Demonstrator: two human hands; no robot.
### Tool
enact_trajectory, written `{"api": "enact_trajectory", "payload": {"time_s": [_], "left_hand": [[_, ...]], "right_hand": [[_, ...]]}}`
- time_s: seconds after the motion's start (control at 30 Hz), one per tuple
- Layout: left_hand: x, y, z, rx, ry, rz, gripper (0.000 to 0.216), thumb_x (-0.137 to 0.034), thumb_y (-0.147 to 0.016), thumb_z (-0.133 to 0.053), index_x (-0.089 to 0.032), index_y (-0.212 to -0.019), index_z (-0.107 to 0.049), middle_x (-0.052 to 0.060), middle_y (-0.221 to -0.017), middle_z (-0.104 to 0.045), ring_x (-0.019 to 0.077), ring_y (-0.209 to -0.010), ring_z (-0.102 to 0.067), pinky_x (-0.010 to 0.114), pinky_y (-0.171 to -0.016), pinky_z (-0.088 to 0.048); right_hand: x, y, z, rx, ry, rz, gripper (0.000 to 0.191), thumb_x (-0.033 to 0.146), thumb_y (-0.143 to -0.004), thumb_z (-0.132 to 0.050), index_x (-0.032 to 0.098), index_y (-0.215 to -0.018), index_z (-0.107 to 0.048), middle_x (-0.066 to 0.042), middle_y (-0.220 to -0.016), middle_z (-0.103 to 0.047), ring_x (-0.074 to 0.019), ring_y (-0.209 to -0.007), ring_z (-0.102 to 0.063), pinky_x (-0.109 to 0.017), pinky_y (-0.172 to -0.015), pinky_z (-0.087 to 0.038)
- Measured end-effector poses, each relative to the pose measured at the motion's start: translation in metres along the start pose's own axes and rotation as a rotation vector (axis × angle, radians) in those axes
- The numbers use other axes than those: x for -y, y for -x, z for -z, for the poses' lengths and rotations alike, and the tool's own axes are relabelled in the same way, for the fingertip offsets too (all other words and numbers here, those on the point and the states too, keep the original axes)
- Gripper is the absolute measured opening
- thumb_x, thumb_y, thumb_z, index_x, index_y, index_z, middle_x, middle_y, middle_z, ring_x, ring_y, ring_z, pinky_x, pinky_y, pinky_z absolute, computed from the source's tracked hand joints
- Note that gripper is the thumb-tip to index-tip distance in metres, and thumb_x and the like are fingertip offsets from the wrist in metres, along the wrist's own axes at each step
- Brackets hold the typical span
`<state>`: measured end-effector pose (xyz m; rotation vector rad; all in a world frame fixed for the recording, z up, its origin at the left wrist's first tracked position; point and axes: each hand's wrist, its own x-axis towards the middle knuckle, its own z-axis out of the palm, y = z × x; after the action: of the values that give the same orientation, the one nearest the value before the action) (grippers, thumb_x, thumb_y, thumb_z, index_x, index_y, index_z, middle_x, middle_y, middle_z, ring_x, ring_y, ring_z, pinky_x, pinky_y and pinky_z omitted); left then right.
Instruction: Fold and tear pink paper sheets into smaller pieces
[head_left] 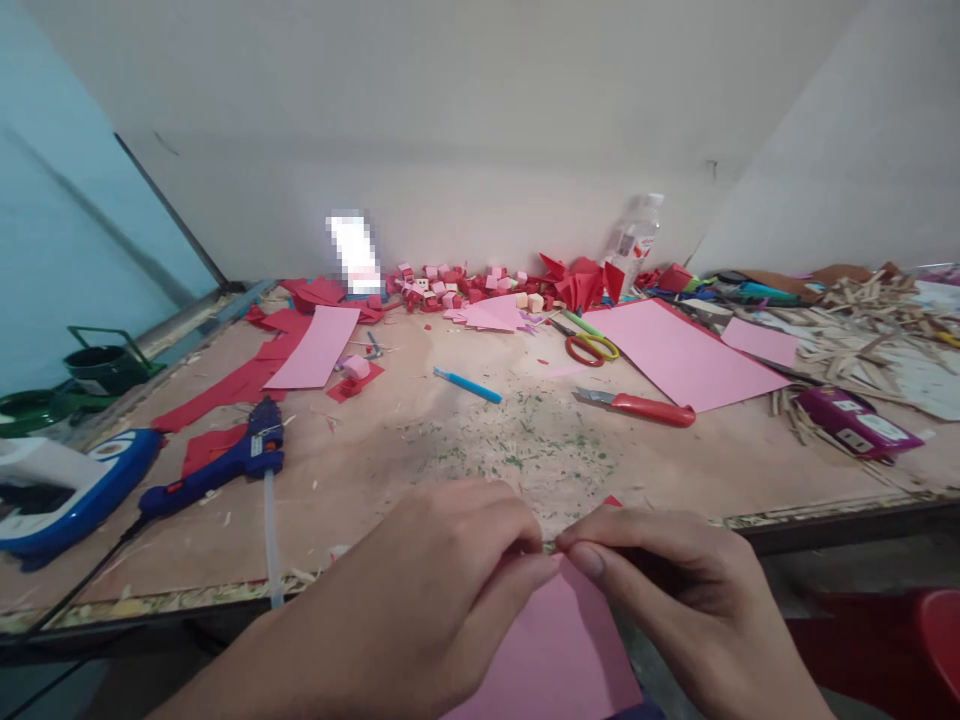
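Observation:
A sheet of pink paper [551, 650] with a red underside or backing hangs in front of me at the table's near edge. My left hand [457, 570] pinches its top edge between thumb and curled fingers. Close beside it, my right hand [675, 580] grips the same edge with thumb and forefinger, and the fingertips of both hands nearly meet. A small red corner [613, 501] shows behind the right fingers. Beyond the hands lie a blue pen-like tool [469, 384] and a red-handled craft knife [637, 407] among green scraps [536, 435].
A blue glue gun [217, 470] with its stick and a blue-and-white tape dispenser [67, 490] stand left. Scissors [589, 345], pink sheets [682, 350], small paper cubes [450, 285], a bottle [636, 240] and a lit phone [354, 252] line the back. A purple object [859, 422] lies right.

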<state>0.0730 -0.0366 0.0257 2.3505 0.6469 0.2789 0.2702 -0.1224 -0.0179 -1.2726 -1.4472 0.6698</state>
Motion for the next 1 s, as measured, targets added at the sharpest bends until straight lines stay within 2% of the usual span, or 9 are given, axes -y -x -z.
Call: {"api": "enact_trajectory", "payload": {"time_s": [0.1,0.23,0.33,0.47,0.6,0.73,0.87,1.0], "left_hand": [[0.004,0.003,-0.001,0.031,0.001,-0.005,0.034,-0.029,-0.109,-0.04,-0.022,-0.096,-0.071,-0.001,-0.09,-0.071,0.0164,-0.084,-0.064,0.03,-0.08,-0.047],[0.007,0.005,-0.004,0.008,-0.033,-0.068,0.034,-0.024,-0.109,-0.037,-0.02,-0.102,-0.071,0.002,-0.097,-0.073,0.0181,-0.091,-0.066,0.031,-0.086,-0.047],[0.006,0.003,-0.007,0.009,-0.067,-0.099,0.035,-0.022,-0.108,-0.036,-0.018,-0.104,-0.071,0.005,-0.101,-0.074,0.0198,-0.096,-0.066,0.032,-0.089,-0.048],[0.005,0.002,-0.008,0.001,-0.038,-0.059,0.035,-0.023,-0.108,-0.038,-0.02,-0.102,-0.072,0.004,-0.098,-0.074,0.0191,-0.092,-0.066,0.031,-0.085,-0.049],[0.009,0.001,-0.006,0.014,0.03,0.029,0.032,-0.03,-0.107,-0.044,-0.022,-0.094,-0.072,0.0,-0.088,-0.073,0.0162,-0.083,-0.065,0.027,-0.075,-0.047],[0.01,0.003,-0.006,0.013,0.055,0.055,0.032,-0.031,-0.107,-0.046,-0.021,-0.089,-0.071,-0.001,-0.087,-0.073,0.0148,-0.082,-0.066,0.026,-0.074,-0.046],[0.009,0.004,-0.008,0.004,0.037,0.011,0.034,-0.028,-0.108,-0.043,-0.02,-0.092,-0.072,0.0,-0.087,-0.073,0.0155,-0.083,-0.066,0.027,-0.077,-0.046],[0.01,0.003,-0.011,-0.005,0.005,-0.062,0.034,-0.024,-0.106,-0.04,-0.019,-0.094,-0.072,0.003,-0.091,-0.074,0.0177,-0.086,-0.066,0.029,-0.08,-0.047]], "right_hand": [[-0.001,0.005,-0.001,-0.074,0.038,0.017,0.016,0.024,-0.092,-0.073,0.033,-0.085,-0.084,0.005,-0.079,-0.081,-0.0144,-0.068,-0.075,-0.017,-0.066,-0.058],[-0.002,0.009,-0.001,-0.098,0.116,-0.033,0.012,0.029,-0.091,-0.074,0.032,-0.085,-0.084,0.003,-0.083,-0.082,-0.0165,-0.071,-0.075,-0.02,-0.066,-0.058],[-0.002,0.007,0.002,0.005,0.115,-0.106,0.011,0.033,-0.093,-0.074,0.03,-0.092,-0.085,0.001,-0.084,-0.082,-0.0173,-0.072,-0.075,-0.021,-0.066,-0.06],[-0.001,0.001,0.005,0.184,0.081,-0.075,0.019,0.028,-0.099,-0.067,0.029,-0.094,-0.085,0.001,-0.076,-0.079,-0.0159,-0.066,-0.072,-0.021,-0.061,-0.058],[0.0,0.0,0.005,0.128,0.078,-0.074,0.021,0.03,-0.098,-0.068,0.026,-0.086,-0.084,0.0,-0.076,-0.079,-0.0181,-0.069,-0.073,-0.022,-0.062,-0.058],[-0.001,0.003,0.003,0.066,0.106,-0.072,0.022,0.033,-0.097,-0.069,0.025,-0.08,-0.081,-0.001,-0.076,-0.079,-0.0181,-0.068,-0.073,-0.023,-0.063,-0.056],[-0.003,0.007,0.002,0.041,0.115,-0.121,0.023,0.035,-0.096,-0.068,0.026,-0.079,-0.081,0.0,-0.075,-0.078,-0.0179,-0.067,-0.071,-0.023,-0.06,-0.055],[-0.006,0.006,0.003,0.104,0.167,-0.147,0.015,0.037,-0.095,-0.073,0.026,-0.091,-0.083,-0.001,-0.079,-0.078,-0.0184,-0.069,-0.07,-0.024,-0.062,-0.055]]}}
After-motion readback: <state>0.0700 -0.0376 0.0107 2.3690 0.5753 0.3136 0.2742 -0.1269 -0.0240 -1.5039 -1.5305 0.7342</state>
